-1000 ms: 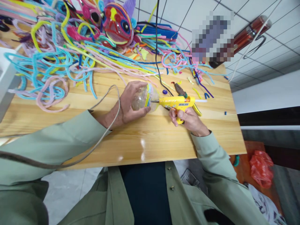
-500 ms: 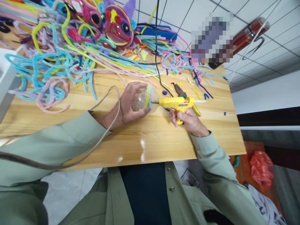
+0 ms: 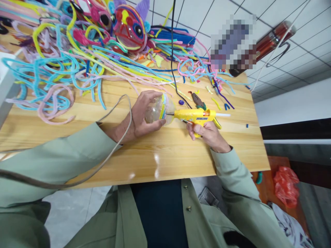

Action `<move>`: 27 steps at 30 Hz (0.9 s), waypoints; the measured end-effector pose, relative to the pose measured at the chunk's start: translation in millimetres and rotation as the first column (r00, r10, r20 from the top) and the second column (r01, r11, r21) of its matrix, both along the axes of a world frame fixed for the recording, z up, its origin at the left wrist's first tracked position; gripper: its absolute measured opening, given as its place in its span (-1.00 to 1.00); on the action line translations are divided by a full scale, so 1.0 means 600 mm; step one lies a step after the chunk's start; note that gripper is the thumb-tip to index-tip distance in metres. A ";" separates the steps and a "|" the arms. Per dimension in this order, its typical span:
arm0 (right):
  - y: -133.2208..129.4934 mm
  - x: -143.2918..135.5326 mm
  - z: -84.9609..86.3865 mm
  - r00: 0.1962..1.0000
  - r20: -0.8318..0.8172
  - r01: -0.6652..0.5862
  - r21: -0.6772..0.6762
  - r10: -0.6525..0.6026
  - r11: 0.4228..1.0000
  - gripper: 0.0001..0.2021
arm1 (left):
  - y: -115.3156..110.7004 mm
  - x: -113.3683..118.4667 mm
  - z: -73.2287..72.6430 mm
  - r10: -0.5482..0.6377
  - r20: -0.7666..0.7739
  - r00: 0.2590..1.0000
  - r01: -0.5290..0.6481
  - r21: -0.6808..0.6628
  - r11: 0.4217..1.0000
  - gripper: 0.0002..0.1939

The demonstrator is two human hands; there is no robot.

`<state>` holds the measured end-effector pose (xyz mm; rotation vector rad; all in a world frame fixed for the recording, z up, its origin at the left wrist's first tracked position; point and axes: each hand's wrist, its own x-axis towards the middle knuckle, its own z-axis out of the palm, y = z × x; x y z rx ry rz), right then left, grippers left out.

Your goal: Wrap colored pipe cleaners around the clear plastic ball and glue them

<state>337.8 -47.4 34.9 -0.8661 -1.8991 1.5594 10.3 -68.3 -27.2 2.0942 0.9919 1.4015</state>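
Note:
My left hand (image 3: 146, 115) is wrapped round a clear, rounded plastic piece (image 3: 155, 109) that looks like part of a bottle. Yellow, blue and lilac strips (image 3: 164, 106) run across its side. In my right hand (image 3: 204, 130) is a yellow glue gun (image 3: 192, 113), with a white glue stick (image 3: 222, 115) poking out of its back. The metal nozzle (image 3: 170, 113) points left and meets the strips, though exact contact is hard to tell. Pliers (image 3: 198, 100) with dark jaws lie behind the gun, partly hidden by it.
Tangled pipe cleaners (image 3: 54, 82) cover the table's back left, around a decorated clear animal head (image 3: 130, 29). A black cord (image 3: 172, 51) hangs to the table behind my hands. A grey cable (image 3: 113, 148) crosses my left forearm. A red flask (image 3: 274, 41) stands at the back right.
The glue gun's rear has dipped slightly and its glue stick shows further out behind. Both hands keep their hold. The whole view has shifted a little to the left.

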 end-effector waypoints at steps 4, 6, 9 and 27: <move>-0.003 0.006 -0.002 0.999 -0.024 0.024 0.039 -0.023 0.999 -0.37 | -0.001 0.004 -0.001 0.008 -0.004 1.000 -0.008 0.016 1.000 -0.22; -0.006 0.010 -0.003 0.999 -0.027 0.040 0.068 -0.038 0.997 -0.38 | -0.001 0.005 -0.002 0.012 -0.008 1.000 -0.012 0.015 1.000 -0.24; -0.011 0.013 -0.002 0.999 0.019 0.044 0.084 -0.046 0.995 -0.39 | 0.000 0.005 -0.001 0.021 -0.003 1.000 -0.021 0.030 0.999 -0.25; -0.014 0.015 0.000 0.994 0.055 0.092 0.114 -0.099 0.989 -0.41 | 0.000 0.004 0.001 0.115 -0.085 0.990 -0.105 0.114 0.988 -0.25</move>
